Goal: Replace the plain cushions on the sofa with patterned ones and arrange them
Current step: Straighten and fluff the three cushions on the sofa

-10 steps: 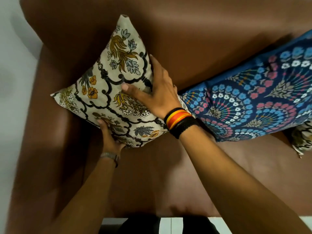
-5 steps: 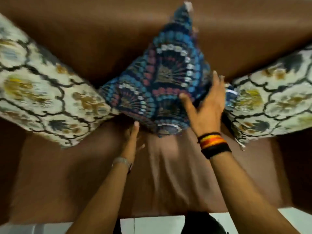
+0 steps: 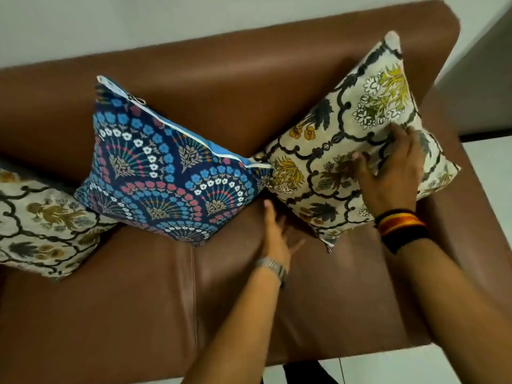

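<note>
Three patterned cushions stand on their corners against the back of a brown leather sofa (image 3: 138,300). At the right is a cream floral cushion (image 3: 332,151). My right hand (image 3: 393,173) lies flat on its face with fingers spread, pressing it. My left hand (image 3: 275,231) reaches under that cushion's lower left edge, fingers apart on the seat, gripping nothing that I can see. A blue cushion (image 3: 166,173) with a fan pattern stands in the middle, its corner touching the right one. Another cream floral cushion (image 3: 41,217) is at the far left, partly cut off by the frame.
The sofa's right armrest (image 3: 476,245) runs just beside the right cushion. A pale wall (image 3: 194,18) is behind the backrest. White floor tiles (image 3: 487,162) show to the right and in front of the sofa.
My view and both hands have shifted right, from the left cream cushion through the blue middle cushion to the right cream cushion. The blue cushion now stands free.
</note>
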The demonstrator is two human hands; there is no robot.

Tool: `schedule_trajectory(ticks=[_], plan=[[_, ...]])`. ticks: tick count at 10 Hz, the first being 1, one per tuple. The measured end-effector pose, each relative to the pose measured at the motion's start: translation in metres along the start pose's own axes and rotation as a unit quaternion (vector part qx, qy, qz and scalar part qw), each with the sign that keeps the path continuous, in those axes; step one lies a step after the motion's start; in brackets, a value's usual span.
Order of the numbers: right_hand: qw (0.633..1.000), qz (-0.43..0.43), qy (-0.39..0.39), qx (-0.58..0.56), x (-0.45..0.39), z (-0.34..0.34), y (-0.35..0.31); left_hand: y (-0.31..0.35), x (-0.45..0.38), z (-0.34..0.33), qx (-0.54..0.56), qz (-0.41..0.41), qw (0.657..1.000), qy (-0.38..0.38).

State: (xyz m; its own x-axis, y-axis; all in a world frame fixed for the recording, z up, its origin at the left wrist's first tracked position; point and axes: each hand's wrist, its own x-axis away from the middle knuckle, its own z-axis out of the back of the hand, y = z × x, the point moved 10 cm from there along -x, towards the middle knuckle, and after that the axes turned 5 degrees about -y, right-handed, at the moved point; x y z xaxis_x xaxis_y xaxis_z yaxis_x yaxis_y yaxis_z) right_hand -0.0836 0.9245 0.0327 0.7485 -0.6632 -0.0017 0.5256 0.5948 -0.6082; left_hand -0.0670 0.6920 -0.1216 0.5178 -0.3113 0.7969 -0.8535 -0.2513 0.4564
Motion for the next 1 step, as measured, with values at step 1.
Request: schedule_trajectory(ticks=[1], plan=[[0.996, -0.009, -0.082, 0.019, -0.0133, -0.0177, 0.0322, 0.0092, -0.0024, -0.0520, -0.051, -0.016, 0.998, -0.037]])
